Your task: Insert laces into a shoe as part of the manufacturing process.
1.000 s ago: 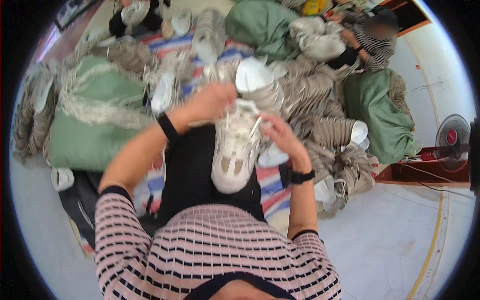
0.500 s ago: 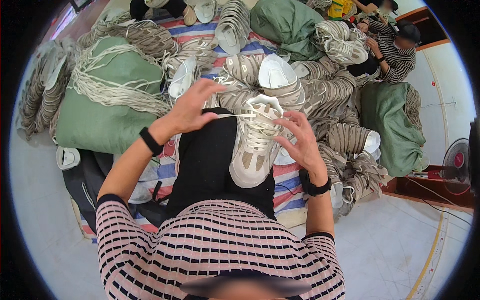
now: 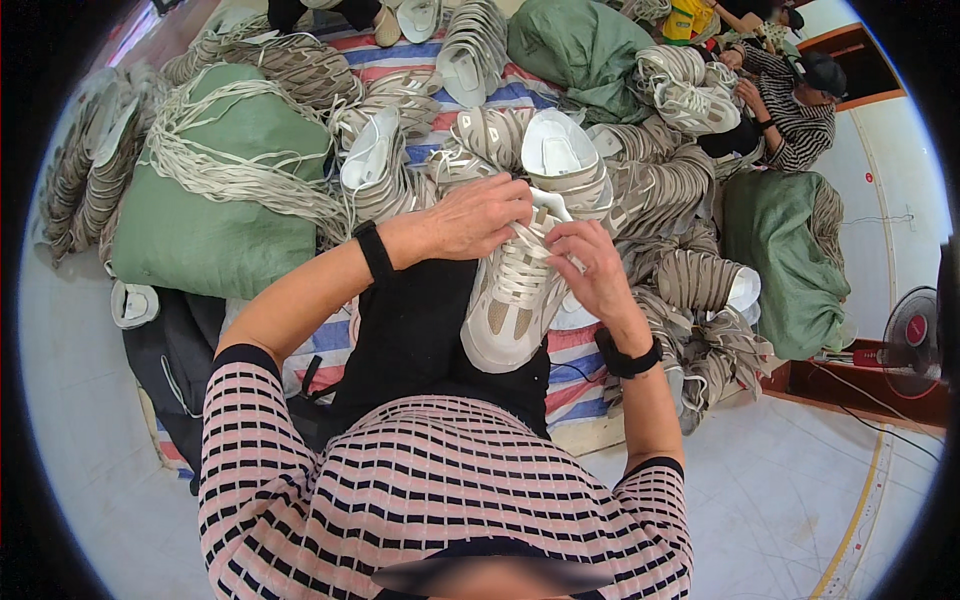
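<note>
A beige and white sneaker (image 3: 505, 322) rests on my black-trousered lap, toe toward me. White shoelace (image 3: 522, 278) crosses its tongue in several rows. My left hand (image 3: 478, 217) is closed at the left upper eyelets, its fingertips pinching the shoelace. From the other side my right hand (image 3: 592, 268) comes in with bent fingers, thumb and forefinger closed on the lace near the top right eyelets. The fingers partly hide the lace ends and the shoe's collar.
A green sack (image 3: 225, 230) draped with loose laces (image 3: 245, 175) lies at left. Stacked shoe uppers (image 3: 660, 190) surround me on a striped sheet (image 3: 575, 375). Another person (image 3: 790, 105) works at the far right. A fan (image 3: 912, 335) stands at the right edge.
My left hand has moved right from the stretched lace to the sneaker's top, its fingers now closed in. My right hand has shifted slightly and closed on the lace.
</note>
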### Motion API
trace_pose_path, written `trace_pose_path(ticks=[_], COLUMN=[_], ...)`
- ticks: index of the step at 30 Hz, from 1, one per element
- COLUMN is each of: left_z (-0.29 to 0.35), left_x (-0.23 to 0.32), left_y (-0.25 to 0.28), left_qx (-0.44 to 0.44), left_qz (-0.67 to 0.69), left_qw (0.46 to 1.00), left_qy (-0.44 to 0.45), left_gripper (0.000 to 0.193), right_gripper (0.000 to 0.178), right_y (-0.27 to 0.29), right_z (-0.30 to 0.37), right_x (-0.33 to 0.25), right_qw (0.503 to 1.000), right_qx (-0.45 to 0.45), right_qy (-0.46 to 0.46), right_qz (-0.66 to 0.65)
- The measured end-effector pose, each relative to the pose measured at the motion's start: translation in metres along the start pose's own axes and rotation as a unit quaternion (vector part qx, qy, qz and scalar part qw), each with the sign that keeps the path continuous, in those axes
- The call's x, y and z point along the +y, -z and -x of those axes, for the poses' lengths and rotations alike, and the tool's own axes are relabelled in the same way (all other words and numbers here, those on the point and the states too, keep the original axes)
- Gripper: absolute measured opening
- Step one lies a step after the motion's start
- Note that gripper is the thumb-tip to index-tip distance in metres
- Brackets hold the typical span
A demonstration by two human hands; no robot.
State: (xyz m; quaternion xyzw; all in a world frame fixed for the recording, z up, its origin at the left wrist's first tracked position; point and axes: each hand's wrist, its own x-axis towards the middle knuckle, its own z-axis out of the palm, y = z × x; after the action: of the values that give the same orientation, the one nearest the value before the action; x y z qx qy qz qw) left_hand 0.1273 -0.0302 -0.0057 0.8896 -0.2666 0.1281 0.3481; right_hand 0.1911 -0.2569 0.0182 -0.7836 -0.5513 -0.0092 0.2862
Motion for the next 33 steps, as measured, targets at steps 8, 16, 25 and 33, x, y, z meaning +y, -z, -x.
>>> trace_pose_path(ticks=[8,16,25,33], left_z=[-0.013,-0.010,0.042,0.087], left_x=[-0.017,-0.016,0.030,0.118], left_y=[0.004,0.009,0.024,-0.014], left_qx=[-0.026,-0.021,0.085,-0.025], left_qz=[0.040,0.158,0.004,0.165], left_qw=[0.998,0.971,0.988,0.975], left_qy=[0.042,0.181,0.126,0.149], left_gripper=[0.015,0.019,0.008,0.061], right_gripper=[0.016,0.021,0.040,0.028], right_y=[-0.008,-0.022,-0.023,-0.022], right_z=[-0.010,0.012,-0.043,0.013], right_x=[0.042,0.051,0.089,0.134], right_qw=[0.782,0.740,0.815,0.642], right_qx=[-0.041,0.109,-0.150,0.022], right_qy=[-0.272,-0.337,-0.351,-0.384], right_qz=[-0.560,-0.572,-0.437,-0.663])
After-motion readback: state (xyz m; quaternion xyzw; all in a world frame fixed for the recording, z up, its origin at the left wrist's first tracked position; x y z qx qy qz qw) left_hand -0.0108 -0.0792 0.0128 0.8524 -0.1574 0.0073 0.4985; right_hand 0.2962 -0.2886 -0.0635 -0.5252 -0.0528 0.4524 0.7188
